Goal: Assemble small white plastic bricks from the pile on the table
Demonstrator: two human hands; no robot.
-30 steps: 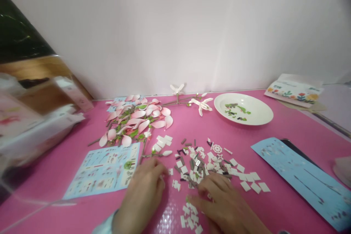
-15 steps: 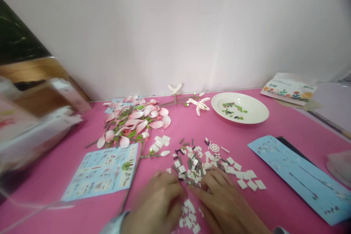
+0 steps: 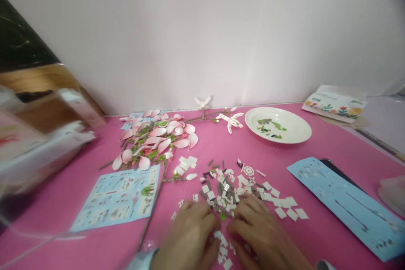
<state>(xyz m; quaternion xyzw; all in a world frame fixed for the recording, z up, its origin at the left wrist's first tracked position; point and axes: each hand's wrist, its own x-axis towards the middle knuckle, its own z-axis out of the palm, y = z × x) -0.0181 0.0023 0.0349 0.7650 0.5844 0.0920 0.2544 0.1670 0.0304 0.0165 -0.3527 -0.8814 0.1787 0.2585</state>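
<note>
My left hand (image 3: 188, 240) and my right hand (image 3: 261, 232) rest side by side at the near edge of a pile of small white, grey and brown plastic building pieces (image 3: 228, 190). Fingertips of both touch or nearly touch the pile, and a small green piece (image 3: 222, 216) lies between them. Neither grip is clear, as my fingers hide anything held. Loose white tiles (image 3: 223, 244) lie beneath and between my wrists. A long brown brick stem (image 3: 155, 215) runs just left of my left hand.
Pink-and-white brick petals (image 3: 155, 139) lie heaped beyond a printed instruction sheet (image 3: 118, 198). A white flower (image 3: 230, 121) sits by a white plate (image 3: 294, 128) of green pieces. A blue sheet (image 3: 348, 206) lies right; a plastic box (image 3: 41, 152) stands left against the pink mat.
My left hand has moved right, toward my right hand and the pile, uncovering the long stem. My right hand has shifted slightly up and left. The view has tilted slightly.
</note>
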